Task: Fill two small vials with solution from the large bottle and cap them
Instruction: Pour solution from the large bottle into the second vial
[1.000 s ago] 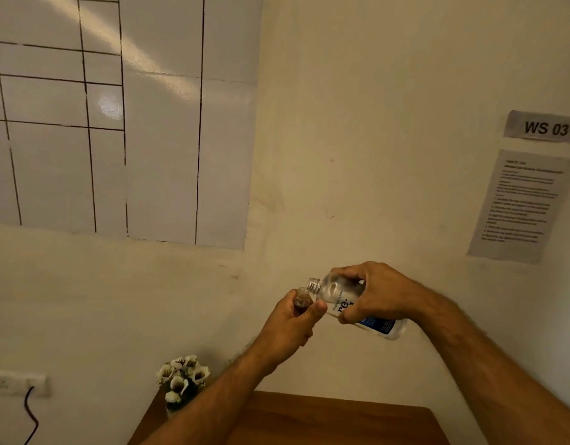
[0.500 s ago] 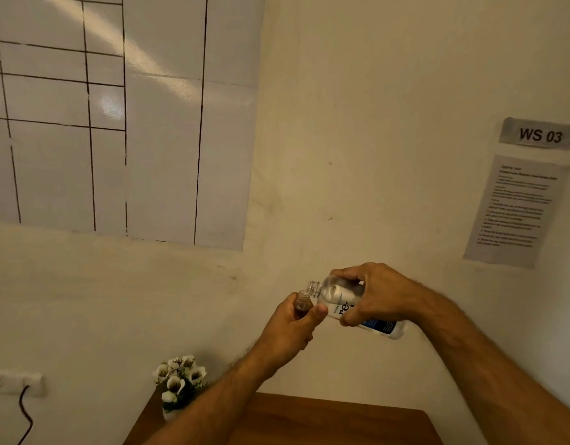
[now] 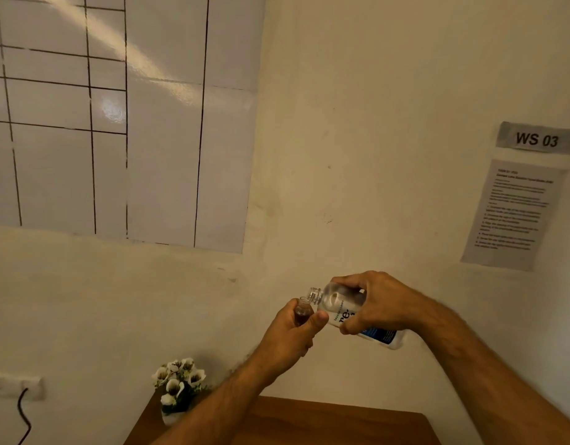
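Cream wall [image 3: 373,123], ruled whiteboard sheet [image 3: 116,123], "WS 03" sign [image 3: 537,139], printed notice [image 3: 515,213]; wooden table [image 3: 309,422] below, flower pot [image 3: 179,387] at its left corner.

Left hand [image 3: 290,335]: curled round a small vial [image 3: 303,311], upright, mouth open.

Right hand [image 3: 376,303]: gripping the bottle [image 3: 341,308], uncapped, tipped with its neck just at the vial's mouth.

Status: first fill apparently under way; level unreadable. Second vial and caps out of sight; capping not yet done.
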